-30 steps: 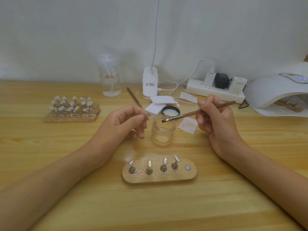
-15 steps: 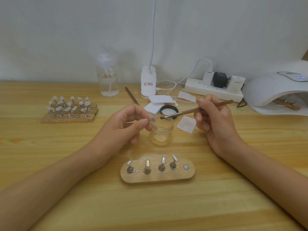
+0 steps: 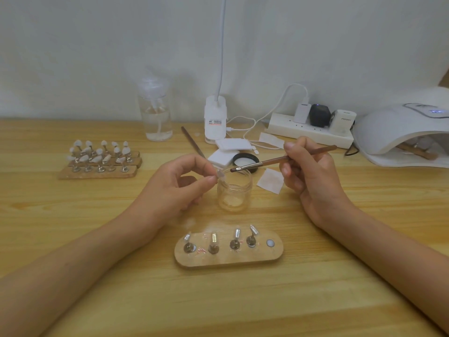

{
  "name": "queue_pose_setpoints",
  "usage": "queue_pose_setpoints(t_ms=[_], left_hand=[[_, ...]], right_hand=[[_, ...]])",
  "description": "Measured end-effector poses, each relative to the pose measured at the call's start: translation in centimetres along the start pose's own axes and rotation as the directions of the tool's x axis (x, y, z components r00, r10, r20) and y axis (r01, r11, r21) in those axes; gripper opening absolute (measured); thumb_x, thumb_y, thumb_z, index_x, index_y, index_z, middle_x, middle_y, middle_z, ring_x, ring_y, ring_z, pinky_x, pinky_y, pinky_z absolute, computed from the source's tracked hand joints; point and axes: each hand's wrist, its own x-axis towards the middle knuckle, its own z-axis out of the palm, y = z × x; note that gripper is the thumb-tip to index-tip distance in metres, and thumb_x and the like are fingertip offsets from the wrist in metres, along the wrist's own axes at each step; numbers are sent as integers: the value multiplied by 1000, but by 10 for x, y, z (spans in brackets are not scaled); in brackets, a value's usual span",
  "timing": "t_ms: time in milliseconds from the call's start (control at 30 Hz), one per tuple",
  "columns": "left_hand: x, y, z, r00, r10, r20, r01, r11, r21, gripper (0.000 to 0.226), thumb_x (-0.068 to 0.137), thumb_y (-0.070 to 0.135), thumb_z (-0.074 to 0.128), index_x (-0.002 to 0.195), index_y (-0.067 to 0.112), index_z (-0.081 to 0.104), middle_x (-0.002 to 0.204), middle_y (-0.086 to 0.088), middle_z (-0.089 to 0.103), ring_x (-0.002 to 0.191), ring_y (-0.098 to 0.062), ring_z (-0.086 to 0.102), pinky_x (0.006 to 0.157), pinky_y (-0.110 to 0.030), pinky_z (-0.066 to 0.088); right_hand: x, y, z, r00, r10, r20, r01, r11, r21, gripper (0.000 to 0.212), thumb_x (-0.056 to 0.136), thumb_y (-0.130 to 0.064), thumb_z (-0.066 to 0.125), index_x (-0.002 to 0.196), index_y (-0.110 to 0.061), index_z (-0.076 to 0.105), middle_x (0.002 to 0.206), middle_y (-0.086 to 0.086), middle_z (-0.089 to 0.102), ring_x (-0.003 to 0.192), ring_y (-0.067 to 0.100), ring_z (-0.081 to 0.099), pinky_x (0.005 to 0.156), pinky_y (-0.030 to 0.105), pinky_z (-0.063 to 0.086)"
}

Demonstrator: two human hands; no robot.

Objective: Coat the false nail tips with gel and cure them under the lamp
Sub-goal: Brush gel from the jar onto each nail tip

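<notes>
1. Here, the left hand (image 3: pixel 179 186) pinches a small clear nail tip (image 3: pixel 220 175) between thumb and forefinger, just over the rim of a squat, round glass jar (image 3: pixel 234 190).
2. The right hand (image 3: pixel 313 176) grips a slim brush (image 3: pixel 279 160), with the fingers curled round its brown wooden handle. The metal ferrule and dark bristles reach over the jar's mouth, close beside the tip.
3. In front of the jar lies an oval wooden holder (image 3: pixel 228 260) with four short metal pegs, each topped with a glossy clear tip.
4. A smooth, white, domed curing lamp (image 3: pixel 398 132) sits at the far right of the grained wooden table (image 3: pixel 315 300).
5. At the far left, wooden strips (image 3: pixel 99 172) carry rows of white tips on metal pegs.
</notes>
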Motion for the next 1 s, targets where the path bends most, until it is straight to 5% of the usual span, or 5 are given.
queue_pose_setpoints(t_ms=[267, 1000], left_hand=[[1, 2, 2, 1000, -12, -13, 12, 1000, 6, 4, 88, 13, 69, 90, 15, 67, 64, 20, 62, 51, -1, 51, 45, -13, 37], [-1, 6, 3, 1000, 19, -13, -19, 999, -41, 11, 75, 25, 74, 81, 19, 67, 67, 17, 64, 54, -3, 53, 44, -12, 37]], right_hand=[[-1, 0, 2, 998, -16, 63, 16, 1000, -4, 26, 84, -33, 64, 62, -27, 52, 55, -2, 58, 50, 14, 35, 41, 16, 27], [-1, 0, 3, 998, -12, 56, 13, 1000, -17, 24, 90, -23, 62, 71, -16, 49, 56, 2, 60, 39, 8, 35, 40, 16, 29]])
